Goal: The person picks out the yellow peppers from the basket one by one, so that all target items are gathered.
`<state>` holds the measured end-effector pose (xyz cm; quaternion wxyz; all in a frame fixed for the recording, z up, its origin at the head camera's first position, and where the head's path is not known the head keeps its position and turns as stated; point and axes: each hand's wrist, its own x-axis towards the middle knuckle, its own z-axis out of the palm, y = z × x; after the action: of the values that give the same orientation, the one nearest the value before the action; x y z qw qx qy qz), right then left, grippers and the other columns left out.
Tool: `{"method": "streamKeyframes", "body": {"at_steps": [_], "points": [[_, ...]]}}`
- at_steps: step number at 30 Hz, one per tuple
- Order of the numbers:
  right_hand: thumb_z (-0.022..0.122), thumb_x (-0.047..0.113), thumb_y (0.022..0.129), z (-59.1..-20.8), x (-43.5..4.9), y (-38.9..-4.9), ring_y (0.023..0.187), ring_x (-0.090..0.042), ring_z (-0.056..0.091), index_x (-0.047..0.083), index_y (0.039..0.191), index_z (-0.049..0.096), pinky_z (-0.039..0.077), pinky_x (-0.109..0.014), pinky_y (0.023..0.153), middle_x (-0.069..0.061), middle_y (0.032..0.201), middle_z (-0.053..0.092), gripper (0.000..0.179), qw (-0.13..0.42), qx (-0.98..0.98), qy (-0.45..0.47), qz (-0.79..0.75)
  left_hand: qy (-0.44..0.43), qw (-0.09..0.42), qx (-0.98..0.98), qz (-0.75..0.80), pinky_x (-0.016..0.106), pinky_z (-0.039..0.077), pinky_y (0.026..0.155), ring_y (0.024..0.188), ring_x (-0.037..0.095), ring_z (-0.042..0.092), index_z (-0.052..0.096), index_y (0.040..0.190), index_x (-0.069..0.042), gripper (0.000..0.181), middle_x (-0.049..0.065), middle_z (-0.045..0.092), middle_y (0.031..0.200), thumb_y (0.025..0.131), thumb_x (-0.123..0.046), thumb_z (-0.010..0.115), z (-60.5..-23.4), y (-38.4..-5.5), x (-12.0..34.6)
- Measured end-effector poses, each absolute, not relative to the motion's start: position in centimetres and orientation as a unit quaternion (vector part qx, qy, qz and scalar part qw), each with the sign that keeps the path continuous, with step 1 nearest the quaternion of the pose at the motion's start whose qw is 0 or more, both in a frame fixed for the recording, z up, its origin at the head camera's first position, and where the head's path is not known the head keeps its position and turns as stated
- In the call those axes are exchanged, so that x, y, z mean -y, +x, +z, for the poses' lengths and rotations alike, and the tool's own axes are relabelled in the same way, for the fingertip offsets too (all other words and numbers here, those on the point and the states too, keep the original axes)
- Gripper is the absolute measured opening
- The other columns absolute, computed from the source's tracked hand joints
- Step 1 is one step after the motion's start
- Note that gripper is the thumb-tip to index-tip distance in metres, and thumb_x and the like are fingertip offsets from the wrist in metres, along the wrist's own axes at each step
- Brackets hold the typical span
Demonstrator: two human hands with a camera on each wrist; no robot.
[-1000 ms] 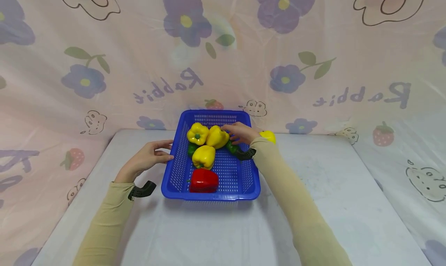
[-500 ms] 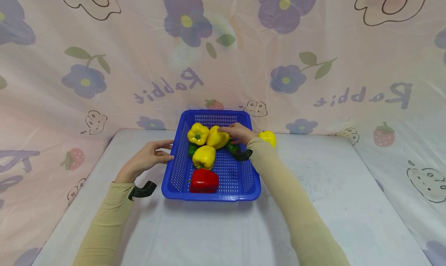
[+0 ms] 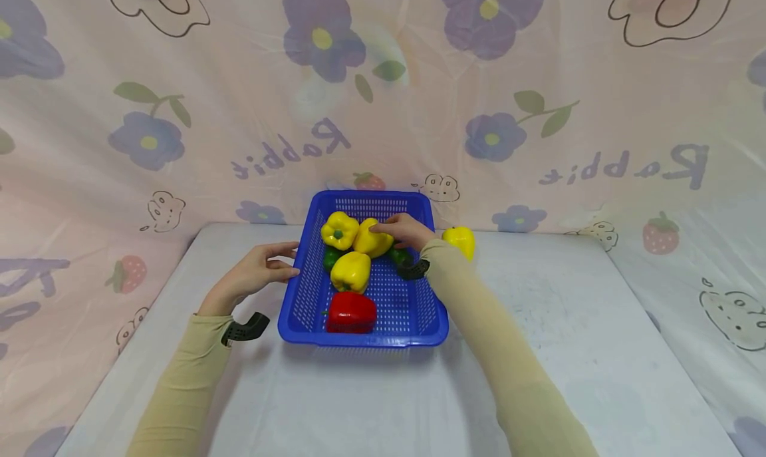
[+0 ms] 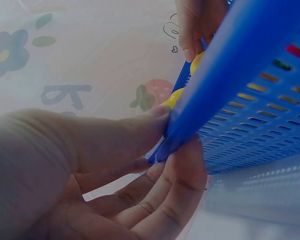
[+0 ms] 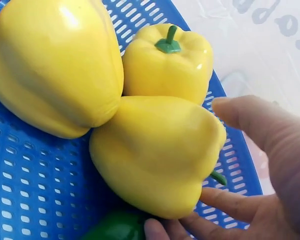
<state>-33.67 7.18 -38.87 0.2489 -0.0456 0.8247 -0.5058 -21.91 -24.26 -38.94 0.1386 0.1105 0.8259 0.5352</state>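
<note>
In the head view, my left hand (image 3: 250, 276) is at the left side of a blue plastic basket (image 3: 359, 339). The left wrist view shows its thumb and fingers pinching the basket rim (image 4: 200, 95). My right hand (image 3: 408, 231) reaches over the far right part of the basket, around a yellow bell pepper (image 5: 155, 150). Its thumb and fingers lie loosely spread about the stem end, not closed on it. Two more yellow bell peppers, (image 3: 340, 229) at the back and another yellow bell pepper (image 3: 350, 271) nearer, lie against it. A red bell pepper (image 3: 352, 312) lies in front.
Green vegetables, one green piece (image 3: 331, 259) at left and another (image 5: 117, 227) under the right hand, lie partly hidden in the basket. A yellow bell pepper (image 3: 459, 240) sits outside, right of the basket, on the white table (image 3: 574, 324). A patterned curtain (image 3: 407, 124) hangs behind.
My right hand has shifted slightly left, its fingertips coming further over the yellow bell pepper. More of the bell pepper outside the basket shows. The left hand and basket have stayed in place.
</note>
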Motion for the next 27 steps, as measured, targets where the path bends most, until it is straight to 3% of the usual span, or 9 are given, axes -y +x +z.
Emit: {"method": "streamKeyframes", "body": {"at_steps": [27], "points": [[0.073, 0.023, 0.085, -38.82, -7.11, -33.28, 0.108, -0.026, 0.052, 0.002, 0.13, 0.053, 0.045, -0.042, 0.097, -0.015, 0.129, 0.051, 0.054, 0.216, -0.838, -0.096, -0.491, 0.115, 0.138, -0.823, 0.538, 0.035, 0.054, 0.083, 0.1, 0.029, 0.064, 0.032, 0.146, 0.004, 0.066, 0.027, 0.046, 0.132, 0.091, -0.01, 0.066, -38.68, -21.73, 24.1]]}}
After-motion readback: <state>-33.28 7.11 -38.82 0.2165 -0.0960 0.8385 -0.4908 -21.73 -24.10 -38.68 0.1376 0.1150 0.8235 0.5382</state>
